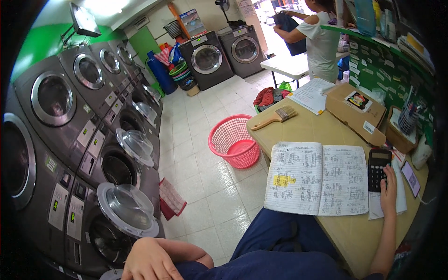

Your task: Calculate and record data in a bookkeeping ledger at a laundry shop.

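On the table's right side, my right hand (389,187) lies with fingers stretched over the black calculator (379,164), touching its keys and gripping nothing. Left of it an open notebook (322,179) with handwritten columns lies flat, one spot marked in yellow. My left hand (151,261) hangs loosely at the lower edge, back upward and fingers extended, holding nothing visible; its fingertips are cut off. Near it is an open washer door (126,207). A wooden-handled brush (275,118) rests at the table's far left corner. A phone (411,179) sits right of the calculator.
Stacked machines (53,98) line the left wall, several doors swung open. A pink basket (234,140) stands on the floor beside the table (298,126). A cardboard box (355,109) lies at the back right. Beyond, another person (322,44) holds dark cloth at a white table.
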Available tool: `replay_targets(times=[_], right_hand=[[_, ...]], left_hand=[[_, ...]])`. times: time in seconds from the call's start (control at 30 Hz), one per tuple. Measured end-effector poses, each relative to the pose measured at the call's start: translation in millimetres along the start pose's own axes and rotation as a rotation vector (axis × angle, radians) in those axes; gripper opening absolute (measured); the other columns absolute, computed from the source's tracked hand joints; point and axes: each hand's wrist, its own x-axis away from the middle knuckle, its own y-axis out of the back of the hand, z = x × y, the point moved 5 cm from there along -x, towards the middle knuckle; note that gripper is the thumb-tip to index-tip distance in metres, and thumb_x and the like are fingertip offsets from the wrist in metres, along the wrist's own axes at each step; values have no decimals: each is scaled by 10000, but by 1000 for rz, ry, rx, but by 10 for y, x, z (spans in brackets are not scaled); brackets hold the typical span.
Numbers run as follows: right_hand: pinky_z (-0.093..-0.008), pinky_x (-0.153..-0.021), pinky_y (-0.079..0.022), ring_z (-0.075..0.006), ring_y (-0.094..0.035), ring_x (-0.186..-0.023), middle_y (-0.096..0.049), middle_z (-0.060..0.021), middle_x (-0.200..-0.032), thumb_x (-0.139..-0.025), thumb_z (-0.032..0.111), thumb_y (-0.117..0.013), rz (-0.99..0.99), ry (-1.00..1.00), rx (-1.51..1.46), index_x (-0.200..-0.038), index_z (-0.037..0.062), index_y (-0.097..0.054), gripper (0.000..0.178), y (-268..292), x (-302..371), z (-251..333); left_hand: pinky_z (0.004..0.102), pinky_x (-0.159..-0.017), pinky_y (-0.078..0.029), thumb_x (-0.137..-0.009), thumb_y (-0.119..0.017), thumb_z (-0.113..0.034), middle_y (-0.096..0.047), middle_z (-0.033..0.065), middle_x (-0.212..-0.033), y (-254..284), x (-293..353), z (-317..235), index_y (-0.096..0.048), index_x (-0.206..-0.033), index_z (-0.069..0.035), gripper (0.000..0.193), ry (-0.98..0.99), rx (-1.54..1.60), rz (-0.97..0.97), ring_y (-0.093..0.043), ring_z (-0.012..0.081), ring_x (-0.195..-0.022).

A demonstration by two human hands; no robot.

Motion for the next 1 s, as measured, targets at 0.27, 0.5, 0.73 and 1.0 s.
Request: replay_targets(times=[0.27,0.5,0.73,1.0], right_hand=[[-443,-1202,-254,-345,-354,-1450,-434,-180,-1525,-1087,334,-388,12,11,-34,-1386,5,-506,460,-47,-31,38],[-445,-1201,-256,-345,-363,-1443,-448,-181,-1512,-1088,323,-386,-11,10,-36,-1377,9,-518,447,-37,-60,48],[-449,-1197,-259,-354,-357,-1444,-445,-179,-1513,-1082,313,-395,-3,29,1,-1373,1,-519,444,-66,-57,-27],[-445,-1207,-240,-329,-339,-1456,-424,-153,-1534,-1081,286,-397,16,20,14,-1396,8,-511,435,-96,-80,-47]], left_hand=[[577,-1187,-240,-985,-463,-639,-327,85,-1622,475,1458,-63,-506,-1464,-247,622,-312,191,-937,-299,334,-1491],[572,-1210,-206,-905,-502,-715,-319,137,-1618,247,4590,845,-412,-1531,-230,797,-604,215,-2091,-262,365,-1494],[512,-1216,-122,-846,-417,-826,-104,13,-1698,-3265,5347,2506,-211,-1607,-299,948,-66,302,-3140,-90,300,-1554],[521,-1229,-67,-879,-384,-799,-104,33,-1697,-4674,5069,2444,-189,-1613,-251,936,348,321,-3344,-78,281,-1558]])
